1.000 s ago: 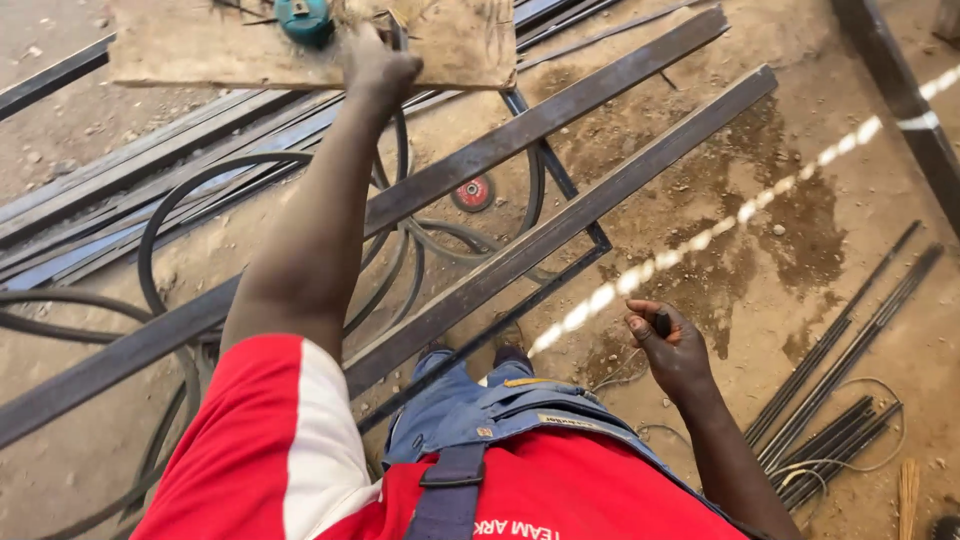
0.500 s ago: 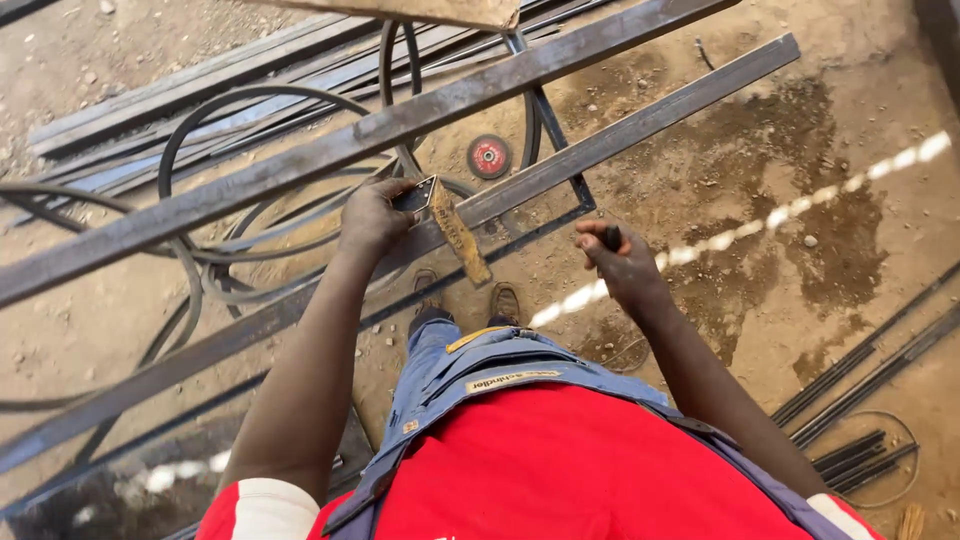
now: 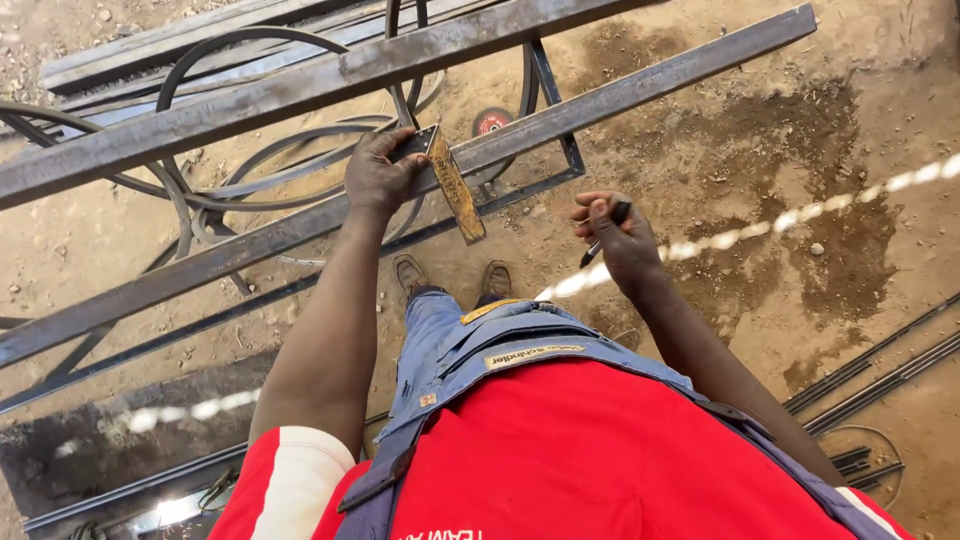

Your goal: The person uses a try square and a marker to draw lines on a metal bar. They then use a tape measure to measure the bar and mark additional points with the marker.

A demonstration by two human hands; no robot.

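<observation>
My left hand (image 3: pixel 380 175) grips the dark stock of a try square (image 3: pixel 452 185), whose rusty yellowish blade hangs down across the nearer long steel bar (image 3: pixel 640 90). My right hand (image 3: pixel 618 235) holds a dark marker pen (image 3: pixel 603 232) just below that bar, to the right of the square's blade and not touching the steel. A second long steel bar (image 3: pixel 260 100) runs parallel behind the first. My two brown shoes (image 3: pixel 450 280) stand on the sandy ground under the bars.
Black cables (image 3: pixel 220 60) loop over the ground and under the bars. A red-centred grinding disc (image 3: pixel 492 121) lies between the bars. A thin steel frame (image 3: pixel 560 150) sits below them. Several thin rods (image 3: pixel 880 375) lie at the right, flat strips (image 3: pixel 180 45) at top left.
My left hand came back from the far board carrying the try square and set it on the nearer bar. My right hand with the marker moved up toward the bar.
</observation>
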